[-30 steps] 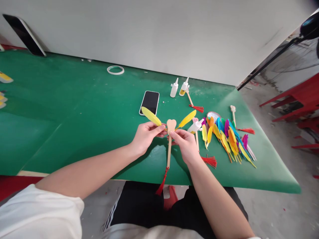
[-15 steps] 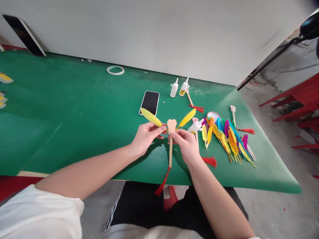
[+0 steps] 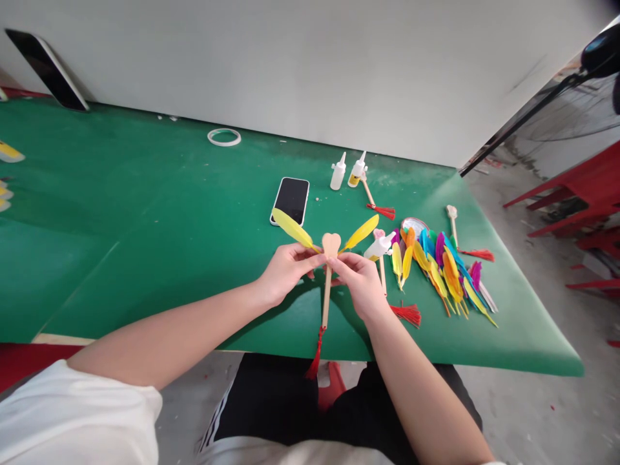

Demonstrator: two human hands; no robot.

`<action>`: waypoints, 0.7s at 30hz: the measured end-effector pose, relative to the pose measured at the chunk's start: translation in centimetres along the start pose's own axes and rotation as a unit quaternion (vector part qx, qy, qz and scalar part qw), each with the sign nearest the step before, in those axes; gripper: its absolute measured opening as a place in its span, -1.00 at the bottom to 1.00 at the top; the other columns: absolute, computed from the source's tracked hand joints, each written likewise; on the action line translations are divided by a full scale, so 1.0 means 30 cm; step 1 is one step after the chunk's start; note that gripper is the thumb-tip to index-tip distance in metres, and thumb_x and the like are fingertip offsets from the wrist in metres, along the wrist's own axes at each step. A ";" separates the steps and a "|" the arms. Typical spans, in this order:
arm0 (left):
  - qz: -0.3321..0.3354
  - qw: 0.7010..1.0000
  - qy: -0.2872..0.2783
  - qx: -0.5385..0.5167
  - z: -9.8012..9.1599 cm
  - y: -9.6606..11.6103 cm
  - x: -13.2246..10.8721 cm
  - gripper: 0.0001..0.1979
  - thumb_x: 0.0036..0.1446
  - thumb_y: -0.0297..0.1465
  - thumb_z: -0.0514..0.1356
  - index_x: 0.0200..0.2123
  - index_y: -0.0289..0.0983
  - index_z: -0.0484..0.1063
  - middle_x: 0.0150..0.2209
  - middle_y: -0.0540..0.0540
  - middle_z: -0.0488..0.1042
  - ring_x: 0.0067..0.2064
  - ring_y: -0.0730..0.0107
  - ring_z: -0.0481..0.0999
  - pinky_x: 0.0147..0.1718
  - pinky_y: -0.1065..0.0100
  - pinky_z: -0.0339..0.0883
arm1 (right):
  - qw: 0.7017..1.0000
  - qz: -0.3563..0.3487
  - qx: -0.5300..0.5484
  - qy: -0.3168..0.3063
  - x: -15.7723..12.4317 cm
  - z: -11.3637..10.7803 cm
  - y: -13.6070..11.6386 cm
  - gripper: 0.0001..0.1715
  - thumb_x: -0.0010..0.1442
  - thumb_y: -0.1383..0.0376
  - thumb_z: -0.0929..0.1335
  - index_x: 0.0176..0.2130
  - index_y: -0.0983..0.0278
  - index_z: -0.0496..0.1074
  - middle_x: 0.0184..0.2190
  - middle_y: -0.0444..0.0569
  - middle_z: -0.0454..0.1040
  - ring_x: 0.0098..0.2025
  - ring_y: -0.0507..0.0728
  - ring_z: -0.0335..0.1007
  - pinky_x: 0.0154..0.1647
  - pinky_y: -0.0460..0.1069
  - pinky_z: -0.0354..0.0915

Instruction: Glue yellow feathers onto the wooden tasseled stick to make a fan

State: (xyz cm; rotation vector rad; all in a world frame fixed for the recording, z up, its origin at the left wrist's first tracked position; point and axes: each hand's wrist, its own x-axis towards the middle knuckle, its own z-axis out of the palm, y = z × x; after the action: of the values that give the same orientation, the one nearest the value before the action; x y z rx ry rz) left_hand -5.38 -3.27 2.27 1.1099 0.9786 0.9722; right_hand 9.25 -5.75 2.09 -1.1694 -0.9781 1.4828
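A wooden stick (image 3: 328, 284) with a heart-shaped head and a red tassel (image 3: 314, 355) at its lower end is held upright over the green table (image 3: 145, 226). My left hand (image 3: 285, 271) pinches a yellow feather (image 3: 290, 227) against the left of the stick's head. On the other side, my right hand (image 3: 361, 281) pinches a second yellow feather (image 3: 361, 232) to the head. Both feathers fan outward like wings.
A black phone (image 3: 290, 199) lies behind the hands, with two small glue bottles (image 3: 347, 172) beyond it. A pile of coloured feathers (image 3: 443, 268), another glue bottle (image 3: 380, 245) and more tasselled sticks (image 3: 455, 226) lie to the right. A white ring (image 3: 224, 137) sits far back.
The stick has tilted slightly, its tassel swinging a little. Both hands have stayed pinched at the stick's head, with the left fingers closing in nearer to it.
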 end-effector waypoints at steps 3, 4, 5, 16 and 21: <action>0.000 1.000 -0.001 0.001 0.001 0.003 -0.001 -0.78 -0.09 -0.28 0.29 -0.42 -0.33 0.48 -0.48 -0.04 0.49 -0.50 0.51 0.38 -0.53 0.44 0.24 | 1.000 0.005 -0.001 -0.005 0.000 -0.003 0.000 -0.74 -0.06 0.14 0.42 -0.42 0.29 0.47 -0.48 -0.09 0.49 -0.43 0.04 0.42 -0.47 -0.09 0.39; 0.000 1.000 -0.002 0.002 0.001 0.003 -0.001 -0.77 -0.09 -0.27 0.29 -0.42 -0.33 0.48 -0.48 -0.04 0.49 -0.50 0.50 0.38 -0.53 0.44 0.24 | 1.000 0.007 -0.003 -0.006 -0.001 -0.003 0.000 -0.73 -0.06 0.13 0.42 -0.42 0.29 0.47 -0.48 -0.08 0.49 -0.42 0.04 0.42 -0.47 -0.09 0.39; -0.001 1.000 -0.002 0.003 0.001 0.002 -0.002 -0.77 -0.10 -0.27 0.29 -0.41 -0.33 0.48 -0.47 -0.05 0.49 -0.50 0.50 0.38 -0.52 0.43 0.24 | 1.000 0.009 -0.006 -0.008 -0.001 -0.003 0.000 -0.72 -0.06 0.13 0.42 -0.41 0.30 0.47 -0.47 -0.08 0.49 -0.42 0.05 0.42 -0.47 -0.08 0.39; -0.003 1.000 -0.010 -0.010 -0.001 -0.002 0.000 -0.80 -0.10 -0.30 0.30 -0.44 -0.32 0.47 -0.48 -0.03 0.49 -0.52 0.52 0.37 -0.53 0.45 0.23 | 1.000 -0.004 -0.011 -0.010 -0.006 -0.001 -0.004 -0.76 -0.04 0.16 0.42 -0.50 0.29 0.44 -0.56 -0.12 0.47 -0.48 0.01 0.41 -0.47 -0.11 0.36; 0.000 0.999 -0.016 -0.027 0.001 -0.003 0.000 -0.79 -0.11 -0.30 0.31 -0.44 -0.33 0.46 -0.49 -0.02 0.48 -0.53 0.54 0.36 -0.55 0.47 0.23 | 1.000 -0.008 -0.008 -0.005 -0.008 0.003 -0.005 -0.75 -0.06 0.15 0.43 -0.53 0.29 0.41 -0.58 -0.14 0.46 -0.50 0.01 0.40 -0.44 -0.08 0.36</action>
State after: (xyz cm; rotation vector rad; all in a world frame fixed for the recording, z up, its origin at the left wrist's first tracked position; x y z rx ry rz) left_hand -5.36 -3.30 2.19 1.0775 0.9199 0.9733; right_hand 9.21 -5.96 2.28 -1.1645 -1.0061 1.4721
